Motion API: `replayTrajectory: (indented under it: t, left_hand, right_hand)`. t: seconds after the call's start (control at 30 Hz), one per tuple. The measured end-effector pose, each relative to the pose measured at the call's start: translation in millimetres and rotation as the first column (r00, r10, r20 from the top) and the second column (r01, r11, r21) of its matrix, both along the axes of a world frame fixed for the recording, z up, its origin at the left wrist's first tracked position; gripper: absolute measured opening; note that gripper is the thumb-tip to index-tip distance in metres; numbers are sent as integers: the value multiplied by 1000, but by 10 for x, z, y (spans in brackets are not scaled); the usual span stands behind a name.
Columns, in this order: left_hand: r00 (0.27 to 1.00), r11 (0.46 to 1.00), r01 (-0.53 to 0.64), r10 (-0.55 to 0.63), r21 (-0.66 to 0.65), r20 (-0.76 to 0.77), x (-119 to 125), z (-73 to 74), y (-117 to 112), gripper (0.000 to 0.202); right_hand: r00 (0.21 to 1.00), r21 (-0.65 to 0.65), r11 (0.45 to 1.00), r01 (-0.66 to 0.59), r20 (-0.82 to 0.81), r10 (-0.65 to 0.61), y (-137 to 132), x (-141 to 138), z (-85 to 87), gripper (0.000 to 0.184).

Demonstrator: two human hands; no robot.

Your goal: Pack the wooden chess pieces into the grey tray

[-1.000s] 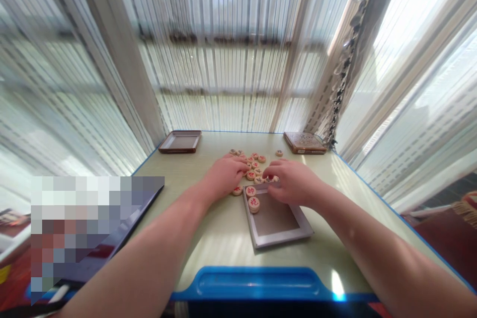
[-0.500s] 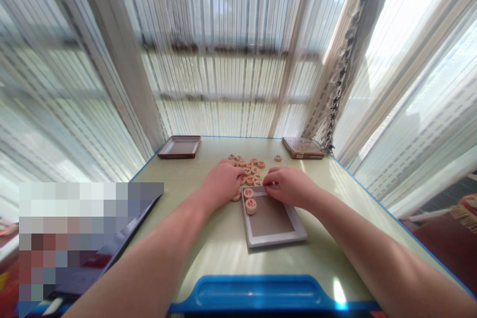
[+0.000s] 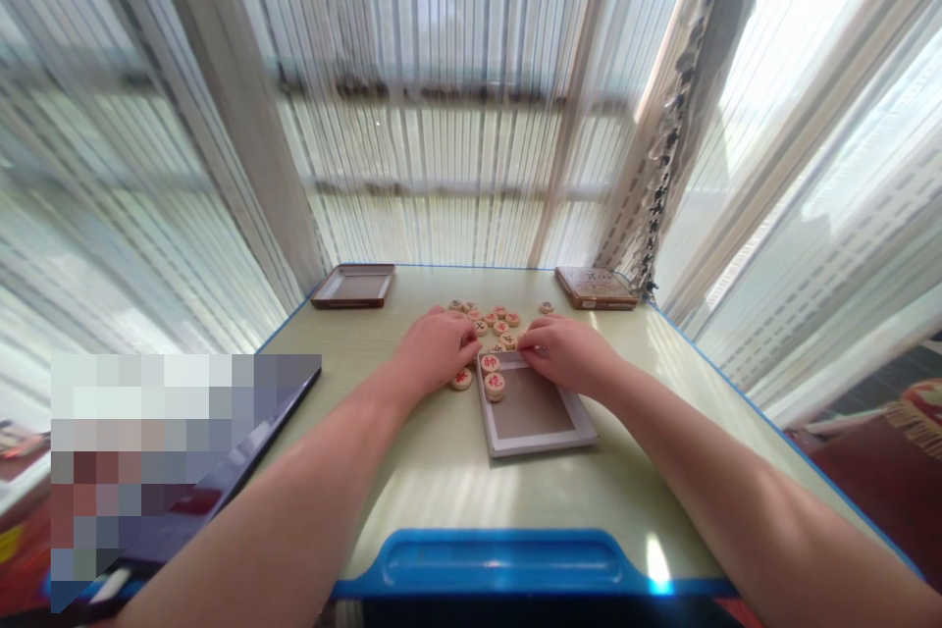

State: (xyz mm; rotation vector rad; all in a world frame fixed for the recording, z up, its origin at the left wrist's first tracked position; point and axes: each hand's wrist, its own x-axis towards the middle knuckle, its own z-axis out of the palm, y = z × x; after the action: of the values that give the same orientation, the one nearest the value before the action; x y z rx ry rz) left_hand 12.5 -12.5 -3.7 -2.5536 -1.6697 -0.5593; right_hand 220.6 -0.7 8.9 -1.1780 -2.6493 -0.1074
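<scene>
Several round wooden chess pieces (image 3: 495, 323) with red and black characters lie in a loose cluster at the middle of the pale table (image 3: 412, 451). My left hand (image 3: 434, 351) rests curled over the left side of the cluster, fingertips among the pieces. My right hand (image 3: 570, 353) is curled at the far edge of a grey square tray (image 3: 541, 432), fingertips pinched on a piece I can barely see. Two pieces (image 3: 493, 375) sit in the tray's far left corner. One piece (image 3: 461, 379) lies just left of the tray.
An empty brown tray (image 3: 354, 286) sits at the far left corner, and a brown patterned box (image 3: 595, 287) at the far right. A dark flat object (image 3: 250, 442) lies at the left edge. A blue moulded handle (image 3: 507, 561) forms the near edge. Striped curtains surround the table.
Both hands have stayed over the cluster with only small finger shifts. The camera has tilted a little, so the table sits slightly higher in view.
</scene>
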Motion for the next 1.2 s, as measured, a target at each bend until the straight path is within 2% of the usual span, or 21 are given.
replayTrajectory:
  t: [0.23, 0.43, 0.7, 1.03, 1.2]
  left_hand:
    - [998, 998, -45, 47, -47, 38, 14, -33, 39, 25]
    - [998, 998, -50, 49, -45, -24, 15, -39, 66, 32]
    - [997, 999, -34, 33, -13, -64, 39, -2, 45, 30]
    - [999, 997, -36, 35, -72, -7, 17, 43, 27, 21]
    - [991, 999, -21, 27, -49, 134, 9, 28, 48, 21]
  right_hand:
    - [996, -23, 996, 85, 15, -85, 19, 3, -17, 23]
    - [996, -14, 996, 83, 12, -83, 21, 1, -27, 22]
    - [996, -16, 996, 88, -2, -88, 10, -5, -24, 23]
    - [996, -35, 995, 89, 12, -89, 3, -1, 4, 22]
    - [996, -25, 996, 89, 1, -89, 20, -3, -15, 23]
